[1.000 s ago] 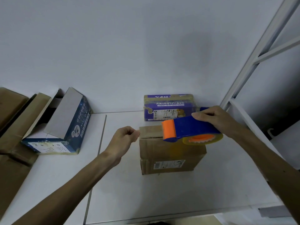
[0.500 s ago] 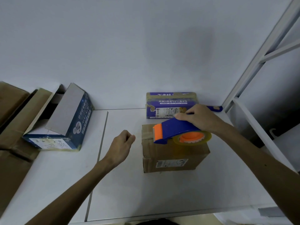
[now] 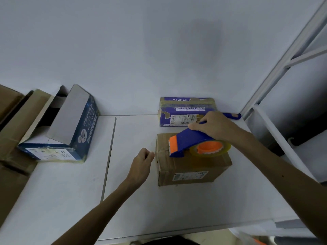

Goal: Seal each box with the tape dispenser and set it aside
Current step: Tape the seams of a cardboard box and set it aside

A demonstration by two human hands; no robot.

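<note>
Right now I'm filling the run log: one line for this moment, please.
right hand: holds tape dispenser on brown box | left hand: closed, at box's left edge | purple box: behind

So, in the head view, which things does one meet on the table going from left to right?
Open blue box → left hand → brown box with the tape dispenser on top, held by the right hand. The purple box behind overlaps these, so it is left out.

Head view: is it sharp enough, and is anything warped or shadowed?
Head view: dim, even light; soft shadow on the wall; wide-angle bending of the rack at right; dispenser and brown box fairly sharp, label text unreadable.
</note>
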